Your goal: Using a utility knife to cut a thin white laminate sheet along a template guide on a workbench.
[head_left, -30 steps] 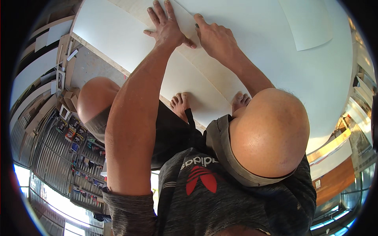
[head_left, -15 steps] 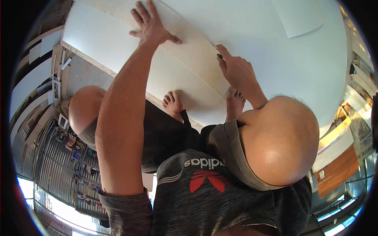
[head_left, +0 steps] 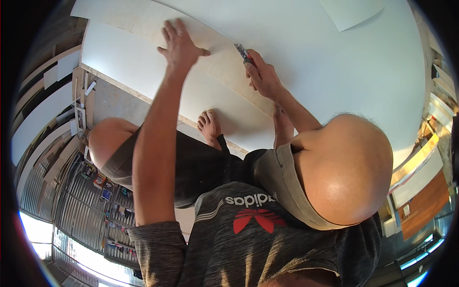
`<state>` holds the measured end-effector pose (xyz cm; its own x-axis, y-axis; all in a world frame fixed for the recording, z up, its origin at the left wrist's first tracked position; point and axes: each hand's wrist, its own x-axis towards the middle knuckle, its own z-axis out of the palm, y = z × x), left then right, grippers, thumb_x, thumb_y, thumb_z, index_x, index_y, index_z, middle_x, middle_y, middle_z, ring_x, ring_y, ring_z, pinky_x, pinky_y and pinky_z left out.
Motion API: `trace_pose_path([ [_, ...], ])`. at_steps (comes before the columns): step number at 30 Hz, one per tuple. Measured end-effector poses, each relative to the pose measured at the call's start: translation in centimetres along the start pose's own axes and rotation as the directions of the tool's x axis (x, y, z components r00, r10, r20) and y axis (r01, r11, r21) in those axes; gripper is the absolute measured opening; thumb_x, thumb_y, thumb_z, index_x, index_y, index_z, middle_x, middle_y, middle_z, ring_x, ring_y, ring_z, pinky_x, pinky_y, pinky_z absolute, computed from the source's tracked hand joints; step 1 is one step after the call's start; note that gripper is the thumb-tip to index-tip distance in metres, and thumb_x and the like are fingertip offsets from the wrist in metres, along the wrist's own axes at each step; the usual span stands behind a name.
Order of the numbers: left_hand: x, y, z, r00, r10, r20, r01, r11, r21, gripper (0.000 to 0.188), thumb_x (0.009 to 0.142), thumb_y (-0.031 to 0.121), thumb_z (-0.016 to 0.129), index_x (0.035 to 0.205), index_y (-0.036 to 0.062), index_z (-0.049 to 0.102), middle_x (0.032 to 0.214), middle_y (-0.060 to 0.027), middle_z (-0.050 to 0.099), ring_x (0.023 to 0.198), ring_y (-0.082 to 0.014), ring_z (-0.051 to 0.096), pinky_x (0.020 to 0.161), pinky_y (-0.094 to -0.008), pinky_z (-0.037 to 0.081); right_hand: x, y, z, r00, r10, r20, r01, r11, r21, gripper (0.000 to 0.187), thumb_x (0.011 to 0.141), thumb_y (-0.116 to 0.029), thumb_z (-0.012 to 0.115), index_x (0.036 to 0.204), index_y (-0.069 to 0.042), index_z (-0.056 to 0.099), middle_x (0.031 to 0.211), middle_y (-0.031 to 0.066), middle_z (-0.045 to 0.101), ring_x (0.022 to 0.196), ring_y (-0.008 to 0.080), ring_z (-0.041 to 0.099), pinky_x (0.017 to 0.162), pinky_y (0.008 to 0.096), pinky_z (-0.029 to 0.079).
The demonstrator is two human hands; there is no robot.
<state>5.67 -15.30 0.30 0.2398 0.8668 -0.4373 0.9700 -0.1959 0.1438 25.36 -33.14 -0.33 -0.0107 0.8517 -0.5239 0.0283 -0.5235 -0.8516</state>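
A long pale tan strip (head_left: 138, 19) of thin board lies across a large white sheet (head_left: 344, 86). My left hand (head_left: 180, 49) is spread over the strip, fingers apart and slightly blurred. It holds nothing; whether the palm presses down is hard to tell. My right hand (head_left: 264, 80) is closed around a dark utility knife (head_left: 243, 53), its metal tip pointing away and to the left. The knife is beside the strip's far long edge, over the white sheet. I cannot tell whether the blade touches the surface.
My bare left foot (head_left: 209, 123) and right foot (head_left: 283, 125) stand at the near side of the sheet. A loose white piece (head_left: 353, 13) lies at the far right. Stacked boards (head_left: 45, 115) line the left side, and a brown panel (head_left: 424, 208) stands at the right.
My right hand has moved away and to the left, and the knife now shows clearly. My left hand has shifted slightly nearer. The strip's far left end now sticks out past the white surface.
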Motion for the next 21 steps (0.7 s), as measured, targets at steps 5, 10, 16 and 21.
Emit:
trace_pose_path([
  [5, -3.1, 4.4, 1.4, 0.997, 0.011, 0.080, 0.008, 0.972, -0.233, 0.156, 0.044, 0.050, 0.103, 0.159, -0.0064, 0.014, 0.167, -0.0347, 0.001, 0.156, -0.0502, 0.003, 0.100, -0.0845, 0.032, -0.3, 0.0, -0.3, 0.998, 0.058, 0.006, -0.058, 0.998, 0.016, 0.037, 0.107, -0.025, 0.050, 0.139, -0.008, 0.045, 0.078, 0.0076, 0.060, 0.055, 0.0167, 0.059, 0.053, 0.0340, 0.051],
  [10, -3.4, 5.0, 2.0, 0.992, -0.043, 0.116, 0.059, 0.988, -0.142, 0.174, 0.038, 0.054, 0.103, 0.159, -0.0092, -0.005, 0.166, -0.0354, -0.013, 0.156, -0.0502, -0.010, 0.099, -0.0853, 0.030, -0.6, 0.2, -0.8, 0.995, 0.091, 0.031, -0.093, 0.993, 0.077, 0.036, 0.109, -0.023, 0.049, 0.143, -0.009, 0.046, 0.080, 0.0041, 0.060, 0.058, 0.0112, 0.059, 0.054, 0.0299, 0.050],
  [16, -3.2, 5.0, 2.0, 0.989, -0.062, 0.137, 0.080, 0.987, -0.137, 0.178, 0.034, 0.055, 0.103, 0.160, -0.0074, -0.007, 0.166, -0.0347, -0.015, 0.156, -0.0496, -0.012, 0.101, -0.0858, 0.028, -1.1, -2.3, -3.0, 0.990, -0.127, -0.067, 0.075, 0.856, -0.512, 0.039, 0.104, -0.026, 0.055, 0.141, -0.016, 0.048, 0.084, 0.0155, 0.068, 0.072, 0.0376, 0.066, 0.070, 0.0474, 0.055],
  [21, -3.3, 4.9, 1.9, 0.982, -0.072, 0.173, 0.100, 0.982, -0.161, 0.177, 0.037, 0.055, 0.103, 0.161, -0.0043, -0.010, 0.167, -0.0320, -0.016, 0.156, -0.0474, -0.014, 0.104, -0.0850, 0.025, 0.1, -4.9, -2.6, 1.000, -0.022, 0.004, 0.018, 0.667, -0.745, 0.037, 0.107, -0.033, 0.050, 0.141, -0.018, 0.048, 0.083, 0.0172, 0.068, 0.073, 0.0368, 0.069, 0.069, 0.0500, 0.056],
])
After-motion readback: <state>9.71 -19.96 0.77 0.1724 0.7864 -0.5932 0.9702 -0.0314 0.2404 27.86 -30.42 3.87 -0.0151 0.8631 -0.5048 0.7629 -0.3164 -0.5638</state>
